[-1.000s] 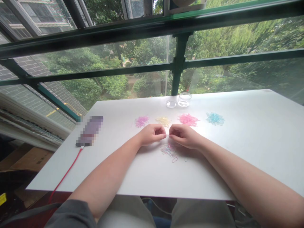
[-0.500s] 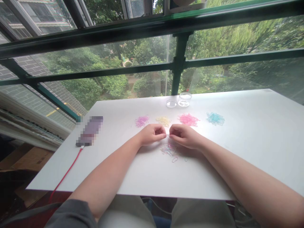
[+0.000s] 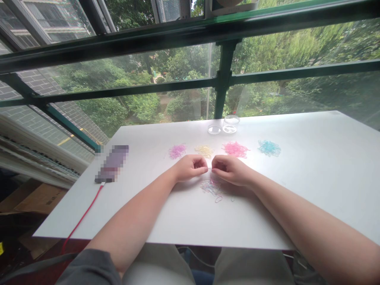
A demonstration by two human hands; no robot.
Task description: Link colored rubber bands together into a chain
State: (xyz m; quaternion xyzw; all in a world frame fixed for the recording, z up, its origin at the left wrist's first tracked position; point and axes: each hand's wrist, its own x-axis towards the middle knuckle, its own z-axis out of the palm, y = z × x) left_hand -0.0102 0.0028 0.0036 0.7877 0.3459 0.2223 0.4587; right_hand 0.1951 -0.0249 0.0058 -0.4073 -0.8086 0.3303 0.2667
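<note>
My left hand point(image 3: 191, 168) and my right hand point(image 3: 230, 170) face each other above the white table, fingertips a small gap apart. Both are closed in a pinch, and a thin pale rubber band point(image 3: 209, 169) spans the gap between them. Just below lies a loose heap of mixed-colour rubber bands point(image 3: 211, 190), partly covered by my right hand. Beyond my hands sit separate piles by colour: purple bands point(image 3: 177, 151), yellow bands point(image 3: 204, 151), pink bands point(image 3: 236, 149) and, farther right, teal bands point(image 3: 269, 148).
A clear round jar point(image 3: 230, 126) stands near the table's far edge, with a clear lid point(image 3: 214, 130) beside it. A blurred-out phone-like device point(image 3: 114, 162) lies left, with a red cable point(image 3: 84, 213) running off the white table point(image 3: 178, 225). Green railing point(image 3: 224, 83) rises behind.
</note>
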